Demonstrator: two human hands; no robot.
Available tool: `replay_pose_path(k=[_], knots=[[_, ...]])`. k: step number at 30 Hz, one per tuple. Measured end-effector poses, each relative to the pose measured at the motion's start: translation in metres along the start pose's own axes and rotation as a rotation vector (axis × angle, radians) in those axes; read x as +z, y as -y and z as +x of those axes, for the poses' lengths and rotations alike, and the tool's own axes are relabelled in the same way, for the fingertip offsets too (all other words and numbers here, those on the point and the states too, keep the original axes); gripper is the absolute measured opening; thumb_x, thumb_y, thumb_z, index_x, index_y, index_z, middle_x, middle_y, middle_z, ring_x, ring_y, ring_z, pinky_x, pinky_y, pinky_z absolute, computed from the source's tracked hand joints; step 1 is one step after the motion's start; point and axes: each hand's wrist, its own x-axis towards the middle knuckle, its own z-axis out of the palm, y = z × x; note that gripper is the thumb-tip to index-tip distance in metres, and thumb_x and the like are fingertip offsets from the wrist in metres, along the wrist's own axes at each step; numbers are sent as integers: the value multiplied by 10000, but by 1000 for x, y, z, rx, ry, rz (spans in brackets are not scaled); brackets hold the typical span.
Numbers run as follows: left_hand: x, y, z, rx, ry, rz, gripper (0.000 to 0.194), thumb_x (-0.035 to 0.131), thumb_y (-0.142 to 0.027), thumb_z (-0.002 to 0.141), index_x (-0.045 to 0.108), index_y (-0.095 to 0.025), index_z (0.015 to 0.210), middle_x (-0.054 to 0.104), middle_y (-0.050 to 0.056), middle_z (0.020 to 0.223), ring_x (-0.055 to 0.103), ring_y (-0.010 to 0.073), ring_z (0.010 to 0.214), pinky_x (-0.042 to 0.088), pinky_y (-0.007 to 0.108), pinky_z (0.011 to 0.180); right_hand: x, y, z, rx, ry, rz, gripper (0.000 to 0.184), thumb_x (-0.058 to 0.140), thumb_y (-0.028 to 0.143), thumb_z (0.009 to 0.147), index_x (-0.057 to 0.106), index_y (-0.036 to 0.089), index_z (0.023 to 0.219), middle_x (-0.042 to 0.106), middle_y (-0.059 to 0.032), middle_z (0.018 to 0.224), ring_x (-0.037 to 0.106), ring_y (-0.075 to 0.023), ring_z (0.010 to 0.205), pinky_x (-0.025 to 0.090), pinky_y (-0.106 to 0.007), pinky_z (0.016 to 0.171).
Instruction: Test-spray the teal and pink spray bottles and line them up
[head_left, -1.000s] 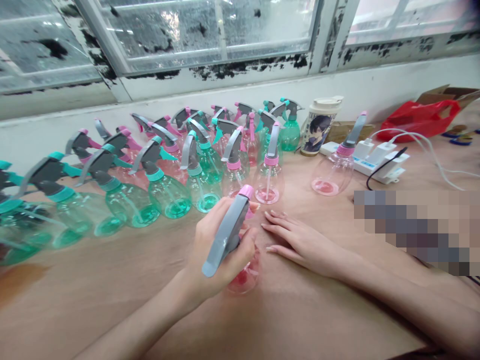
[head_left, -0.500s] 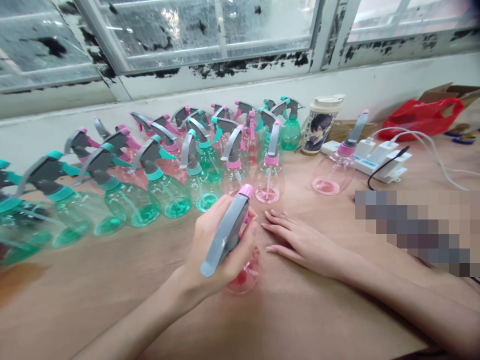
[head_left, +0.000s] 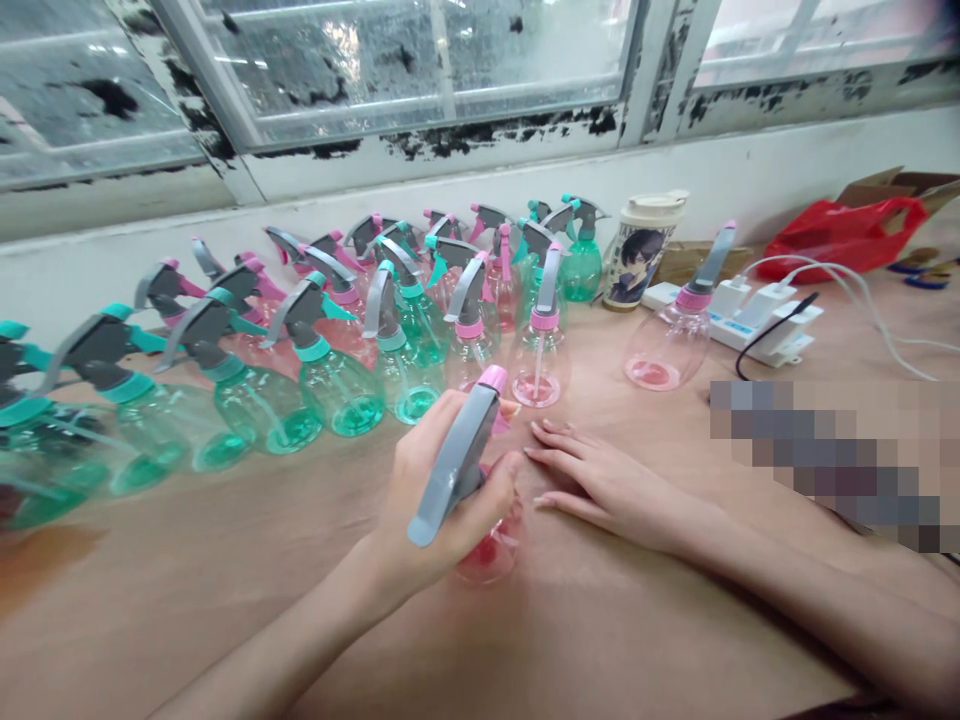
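Observation:
My left hand [head_left: 431, 475] is wrapped around the neck of a pink spray bottle [head_left: 487, 555] standing on the table. The grey trigger head with its pink nozzle tip rises above my fingers, and the palm side of the hand is hidden. To the right, my right hand [head_left: 589, 475] rests on the tabletop with fingers stretched out, apart from the bottle and holding nothing. Just beyond the hands stand two more pink spray bottles, one with an upright grey head [head_left: 544, 345] and another [head_left: 469, 340] left of it.
Green spray bottles [head_left: 352, 395] and pink ones crowd the table's left and back. Farther right are a printed tumbler [head_left: 641, 250], a lone pink spray bottle [head_left: 667, 345], a power strip [head_left: 772, 325] with cables and a red plastic bag [head_left: 844, 240]. Windows line the wall behind.
The fingers of my left hand have shifted slightly around the bottle's neck, and its head has turned a little. My right hand stays in place.

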Motion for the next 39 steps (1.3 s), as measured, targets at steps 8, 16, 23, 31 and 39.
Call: replay_pose_path(k=[8, 16, 23, 31, 39], knots=[[-1, 5, 1, 22, 46, -79, 91, 584, -248, 813, 527, -226, 881, 552, 6, 803, 548, 160, 684, 492, 306, 650, -5, 5, 1, 8, 6, 170, 661, 581, 613, 852, 531, 177, 1346, 461, -172, 1465, 426, -313, 1356, 398, -496, 1084], [0, 9, -3, -36, 94, -132, 223, 623, -276, 820, 524, -228, 1014, 517, -29, 815, 422, 93, 539, 410, 239, 509, -21, 60, 9, 15, -83, 491, 641, 752, 517, 749, 512, 211, 1259, 598, -119, 1297, 570, -281, 1189, 472, -437, 990], [-1, 12, -5, -163, 65, -199, 470, 716, -352, 751, 524, -234, 1164, 603, 44, 1095, 613, 196, 903, 536, 335, 791, -14, 91, 32, -80, -241, 623, 572, 802, 380, 713, 529, 222, 1190, 602, -78, 1241, 592, -269, 1116, 481, -435, 959], [-18, 13, -25, -160, 152, -120, 693, 703, -453, 747, 408, -289, 1352, 604, 69, 1223, 599, 291, 1105, 503, 475, 950, -9, 90, 24, 40, -295, 556, 723, 796, 428, 687, 459, 234, 1297, 607, -107, 1219, 612, -307, 1081, 511, -479, 877], [-4, 39, -62, -120, 367, 241, 591, 578, -456, 862, 395, -245, 1382, 453, 129, 1437, 449, 321, 1331, 389, 546, 1095, -50, 37, -29, 259, -372, 270, 656, 770, 527, 698, 530, 193, 1209, 671, -117, 1024, 658, -323, 939, 522, -462, 787]])
